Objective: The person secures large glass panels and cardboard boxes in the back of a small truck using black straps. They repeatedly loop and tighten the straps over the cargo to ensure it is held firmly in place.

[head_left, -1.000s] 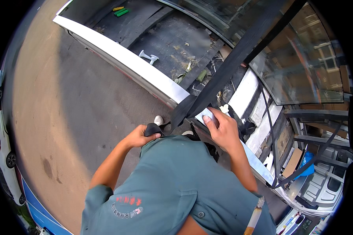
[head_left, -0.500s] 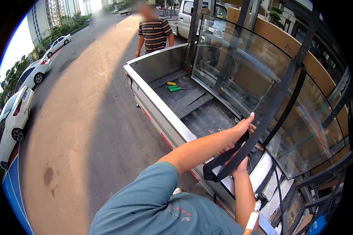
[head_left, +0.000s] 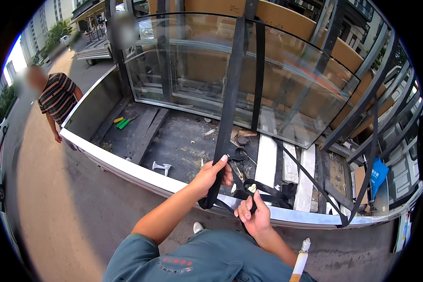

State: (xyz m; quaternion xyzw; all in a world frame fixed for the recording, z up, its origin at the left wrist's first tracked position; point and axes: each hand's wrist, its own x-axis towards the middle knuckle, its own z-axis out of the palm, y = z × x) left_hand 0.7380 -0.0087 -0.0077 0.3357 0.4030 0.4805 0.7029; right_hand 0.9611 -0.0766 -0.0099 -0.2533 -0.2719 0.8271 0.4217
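Note:
A wide black strap [head_left: 230, 89] hangs taut over a large framed glass pane [head_left: 192, 61], which leans against the rack on a truck bed. My left hand [head_left: 212, 176] is closed around this strap, just above the bed's near side wall [head_left: 169, 188]. To its right, my right hand [head_left: 254, 214] is curled with its fingers pressed together on a strap's dark length; part of that strap is hidden behind the hand. Between and beyond the hands lies a tangle of black webbing [head_left: 272, 195]. Another black strap [head_left: 258, 75] crosses the pane farther right.
Green- and yellow-handled tools [head_left: 123, 123] and a white plastic piece [head_left: 161, 167] lie in the bed. White-painted boards [head_left: 267, 160] sit at right, near a blue bag [head_left: 379, 178]. A person in a striped shirt [head_left: 58, 96] stands left. A cigarette [head_left: 300, 265] shows low down.
The view has swung right, so the truck bed now spreads across it. My forearms, crossed before, have come apart; my left hand is on the taut strap and my right hand beside it.

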